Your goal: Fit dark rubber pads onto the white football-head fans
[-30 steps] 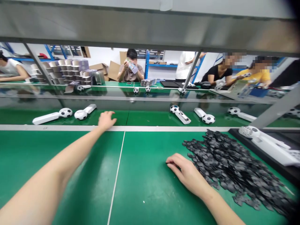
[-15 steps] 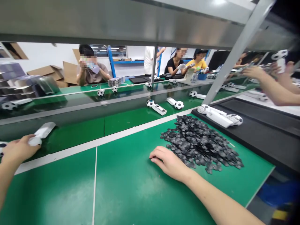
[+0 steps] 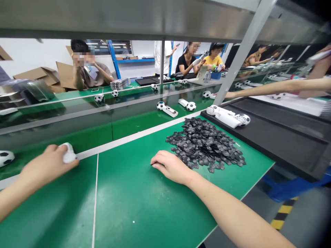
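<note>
At the left, my left hand is closed on a white plastic piece, held over the white edge strip of the green table. My right hand rests in a pinch on the table, with a small dark piece just showing at its fingertips. Right behind my right hand lies a pile of black flat pieces. A black-and-white ball sits on the belt, left of my left hand.
Ball-ended white units lie on the green belt. More sit on the black tray at the right. A metal post slants down beside it. A co-worker's arm reaches in from the right. Several people sit across the line.
My left hand has brought the white piece right, off the belt to the table edge. The view has shifted. A co-worker's arm now reaches toward the belt behind the post.
</note>
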Demonstrator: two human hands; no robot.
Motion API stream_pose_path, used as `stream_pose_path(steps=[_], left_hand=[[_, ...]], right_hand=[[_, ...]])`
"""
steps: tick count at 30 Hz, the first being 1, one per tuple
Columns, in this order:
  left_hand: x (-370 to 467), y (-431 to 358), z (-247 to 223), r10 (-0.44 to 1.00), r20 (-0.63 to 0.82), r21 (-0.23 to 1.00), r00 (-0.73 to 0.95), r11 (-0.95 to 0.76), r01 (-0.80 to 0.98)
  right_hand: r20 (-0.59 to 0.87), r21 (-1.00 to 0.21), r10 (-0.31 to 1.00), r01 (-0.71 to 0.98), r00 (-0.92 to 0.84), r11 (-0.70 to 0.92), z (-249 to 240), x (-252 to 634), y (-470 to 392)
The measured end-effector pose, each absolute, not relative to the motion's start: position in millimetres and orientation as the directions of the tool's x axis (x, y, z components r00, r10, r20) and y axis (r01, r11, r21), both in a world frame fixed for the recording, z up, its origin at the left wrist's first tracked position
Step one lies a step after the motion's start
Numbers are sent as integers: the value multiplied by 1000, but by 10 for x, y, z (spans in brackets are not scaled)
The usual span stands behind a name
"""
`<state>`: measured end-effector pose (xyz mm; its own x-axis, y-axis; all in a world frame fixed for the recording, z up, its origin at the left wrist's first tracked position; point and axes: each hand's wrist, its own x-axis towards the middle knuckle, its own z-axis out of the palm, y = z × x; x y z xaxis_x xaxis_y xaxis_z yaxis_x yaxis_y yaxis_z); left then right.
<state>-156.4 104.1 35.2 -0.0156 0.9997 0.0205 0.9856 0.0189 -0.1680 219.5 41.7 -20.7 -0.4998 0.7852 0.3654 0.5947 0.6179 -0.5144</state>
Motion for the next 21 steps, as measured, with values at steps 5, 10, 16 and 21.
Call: stream_pose_path(steps=[5,10,16,21], left_hand=[[-909,576,292,940,-153,-90,306,-322,942],[-836,739,325,728,-203,65,655,-657,751],[-289,805,152,787,-77,156,612,-597,787],[278,587,-12,867,-27,322,498,-464,825]], right_hand=[[378,-539,778,565,-501,626,-178,2182,390],[419,-599,786,513,-455,615,-188,2198,396],[455,-667,803,450,-385,594,-203,2204,418],[453,-688,804,422,-386,590,-184,2199,398]])
